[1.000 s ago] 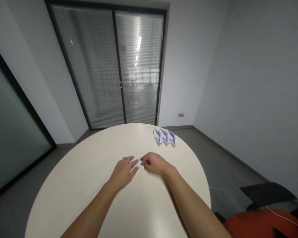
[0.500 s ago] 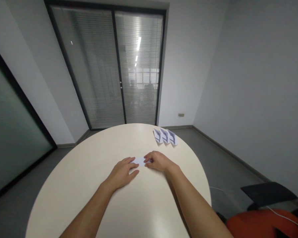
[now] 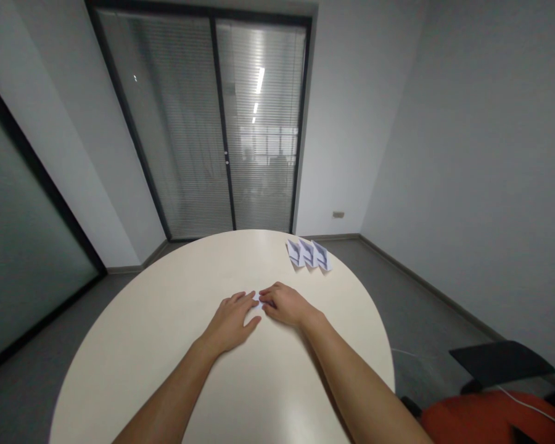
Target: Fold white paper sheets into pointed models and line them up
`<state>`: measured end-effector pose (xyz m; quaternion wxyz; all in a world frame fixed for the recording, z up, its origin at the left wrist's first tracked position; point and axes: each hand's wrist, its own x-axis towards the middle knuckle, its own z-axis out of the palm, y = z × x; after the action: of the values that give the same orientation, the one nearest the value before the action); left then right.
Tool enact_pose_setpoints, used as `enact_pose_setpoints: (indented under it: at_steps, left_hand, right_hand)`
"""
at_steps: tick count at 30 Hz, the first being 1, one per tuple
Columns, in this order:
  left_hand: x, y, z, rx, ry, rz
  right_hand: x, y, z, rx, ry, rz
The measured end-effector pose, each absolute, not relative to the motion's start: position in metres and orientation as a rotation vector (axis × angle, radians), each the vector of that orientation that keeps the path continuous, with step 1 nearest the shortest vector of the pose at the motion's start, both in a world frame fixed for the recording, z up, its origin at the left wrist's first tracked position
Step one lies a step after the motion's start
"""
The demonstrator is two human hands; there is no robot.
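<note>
Both my hands rest close together on a round cream table [image 3: 166,345]. My left hand [image 3: 231,317] lies flat with fingers stretched out, its fingertips on a small white folded paper [image 3: 256,298]. My right hand [image 3: 282,303] covers the paper's right part, fingers curled and pressing down on it. Only a sliver of the paper shows between the two hands.
Three folded papers with grey-blue print [image 3: 309,254] lie in a row at the table's far right edge. An orange chair [image 3: 490,419] with a black armrest [image 3: 502,361] stands at the lower right. Glass doors with blinds [image 3: 222,129] are behind the table.
My right hand has slid left over the paper toward my left hand, so less of the paper shows now. My left hand has barely moved.
</note>
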<state>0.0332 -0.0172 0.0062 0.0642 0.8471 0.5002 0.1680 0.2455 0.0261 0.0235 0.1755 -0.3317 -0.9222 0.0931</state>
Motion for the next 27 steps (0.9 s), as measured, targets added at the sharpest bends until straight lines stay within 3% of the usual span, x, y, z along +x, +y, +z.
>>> enact_pose_setpoints:
  at_steps: [13,27]
  left_hand:
    - [0.031,-0.015,-0.001,2.544,1.532,0.497]
    - [0.029,-0.007,-0.015,2.524,1.65,0.799]
  right_hand:
    - [0.263,0.034,0.026,-1.224,-2.521,0.572]
    - [0.257,0.024,0.033,-1.425,-2.498,0.224]
